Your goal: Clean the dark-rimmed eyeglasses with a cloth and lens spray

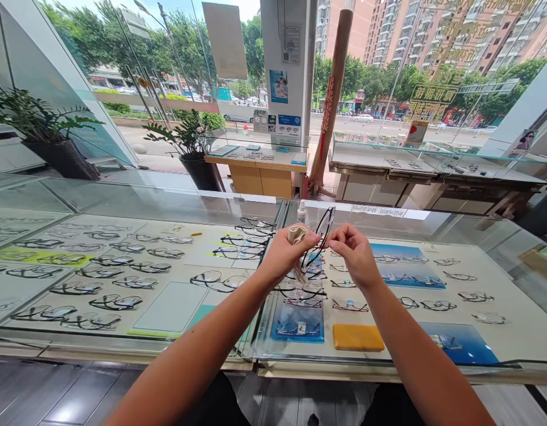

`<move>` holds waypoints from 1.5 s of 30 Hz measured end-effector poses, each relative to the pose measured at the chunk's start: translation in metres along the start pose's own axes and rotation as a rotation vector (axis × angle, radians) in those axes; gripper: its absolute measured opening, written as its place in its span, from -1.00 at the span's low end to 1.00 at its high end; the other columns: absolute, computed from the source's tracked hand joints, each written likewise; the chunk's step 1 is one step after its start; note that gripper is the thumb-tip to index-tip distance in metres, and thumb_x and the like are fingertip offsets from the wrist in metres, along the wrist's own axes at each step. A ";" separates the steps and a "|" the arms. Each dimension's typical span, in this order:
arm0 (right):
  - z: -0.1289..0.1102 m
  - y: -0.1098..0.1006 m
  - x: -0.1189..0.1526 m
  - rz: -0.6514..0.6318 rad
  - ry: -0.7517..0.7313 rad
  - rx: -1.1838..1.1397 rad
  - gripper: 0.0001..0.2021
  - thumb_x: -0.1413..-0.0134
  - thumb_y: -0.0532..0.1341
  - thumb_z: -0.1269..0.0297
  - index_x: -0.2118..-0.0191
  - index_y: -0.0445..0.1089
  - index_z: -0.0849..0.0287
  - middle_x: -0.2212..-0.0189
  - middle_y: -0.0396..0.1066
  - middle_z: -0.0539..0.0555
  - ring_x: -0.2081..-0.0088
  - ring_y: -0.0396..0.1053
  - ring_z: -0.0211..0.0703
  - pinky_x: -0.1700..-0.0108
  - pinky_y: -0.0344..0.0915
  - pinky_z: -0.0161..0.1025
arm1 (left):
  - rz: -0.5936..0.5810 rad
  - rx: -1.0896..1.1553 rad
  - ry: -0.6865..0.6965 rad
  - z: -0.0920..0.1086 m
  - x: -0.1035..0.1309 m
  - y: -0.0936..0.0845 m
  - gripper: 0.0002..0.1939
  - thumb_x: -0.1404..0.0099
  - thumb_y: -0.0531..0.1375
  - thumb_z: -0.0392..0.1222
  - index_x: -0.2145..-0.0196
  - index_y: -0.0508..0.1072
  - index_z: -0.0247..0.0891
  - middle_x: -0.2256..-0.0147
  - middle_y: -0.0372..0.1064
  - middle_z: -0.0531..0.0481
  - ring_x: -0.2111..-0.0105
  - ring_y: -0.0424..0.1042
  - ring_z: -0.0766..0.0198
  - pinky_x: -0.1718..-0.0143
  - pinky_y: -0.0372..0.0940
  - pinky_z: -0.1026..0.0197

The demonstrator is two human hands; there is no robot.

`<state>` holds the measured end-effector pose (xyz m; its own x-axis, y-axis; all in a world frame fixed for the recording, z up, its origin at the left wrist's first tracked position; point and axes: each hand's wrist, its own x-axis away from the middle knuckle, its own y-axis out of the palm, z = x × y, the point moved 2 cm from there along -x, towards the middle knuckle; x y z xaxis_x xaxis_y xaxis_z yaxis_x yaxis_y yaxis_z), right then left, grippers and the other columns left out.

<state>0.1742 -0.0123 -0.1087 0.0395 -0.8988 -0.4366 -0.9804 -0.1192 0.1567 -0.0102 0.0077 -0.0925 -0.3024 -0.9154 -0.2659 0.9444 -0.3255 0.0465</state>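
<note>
Black-framed glasses are held up on edge above the glass display case, between my hands. My left hand is closed round a crumpled beige cloth and pinches the near part of the frame. On the other side, my right hand has its thumb and fingers pressed together close to the frame; what lies between those fingertips is too small to make out. Just behind the glasses stands a small white spray bottle on the glass top.
Rows of glasses lie inside the case on both sides. A yellow case and a blue tray are near its front edge. Potted plants, a wooden post and further counters stand beyond.
</note>
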 end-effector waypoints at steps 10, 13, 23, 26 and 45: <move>-0.007 0.006 0.004 0.008 -0.097 0.310 -0.87 -0.22 0.45 0.13 0.28 0.61 0.03 0.38 0.55 -0.01 0.31 0.36 -0.11 0.15 0.28 -0.08 | 0.058 -0.032 0.087 -0.005 -0.003 -0.004 -0.48 -0.18 0.55 0.25 0.38 0.53 -0.25 0.49 0.28 0.12 0.46 0.16 0.33 0.37 0.07 0.22; -0.007 0.004 0.004 0.085 -0.099 0.347 -0.85 -0.21 0.44 0.11 0.28 0.62 0.05 0.39 0.56 0.00 0.33 0.36 -0.13 0.18 0.29 -0.10 | 0.087 -0.083 0.141 -0.005 -0.004 -0.007 -0.53 -0.21 0.55 0.20 0.34 0.58 -0.26 0.44 0.36 0.09 0.43 0.22 0.31 0.31 0.13 0.21; -0.015 -0.014 0.006 0.525 -0.219 0.557 -0.75 -0.41 0.27 0.08 -0.01 0.53 0.11 0.24 0.71 0.11 0.36 0.50 -0.14 0.31 0.34 -0.16 | 0.104 -0.377 0.203 -0.005 -0.010 -0.016 -0.52 -0.30 0.41 0.28 0.38 0.55 -0.23 0.49 0.35 0.07 0.44 0.25 0.25 0.34 0.13 0.19; -0.017 -0.014 0.006 0.552 -0.397 0.622 -0.73 -0.37 0.30 0.14 -0.09 0.41 0.05 -0.06 0.68 0.19 0.16 0.59 -0.07 0.21 0.39 -0.12 | 0.050 -0.370 0.194 -0.008 -0.009 -0.012 -0.52 -0.31 0.41 0.28 0.38 0.56 -0.23 0.48 0.36 0.07 0.43 0.26 0.25 0.33 0.14 0.19; -0.006 0.000 0.009 0.330 -0.516 0.980 -0.78 -0.22 0.33 0.33 0.06 0.36 0.04 0.25 0.36 0.01 0.20 0.36 0.00 0.08 0.37 -0.03 | 0.017 -0.252 0.160 -0.014 -0.006 -0.005 -0.47 -0.24 0.48 0.32 0.41 0.56 -0.24 0.47 0.35 0.06 0.41 0.26 0.25 0.32 0.17 0.18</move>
<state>0.1760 -0.0224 -0.1076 -0.1086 -0.5188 -0.8480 -0.6664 0.6710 -0.3251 -0.0110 0.0180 -0.1049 -0.2809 -0.8645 -0.4167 0.9575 -0.2228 -0.1833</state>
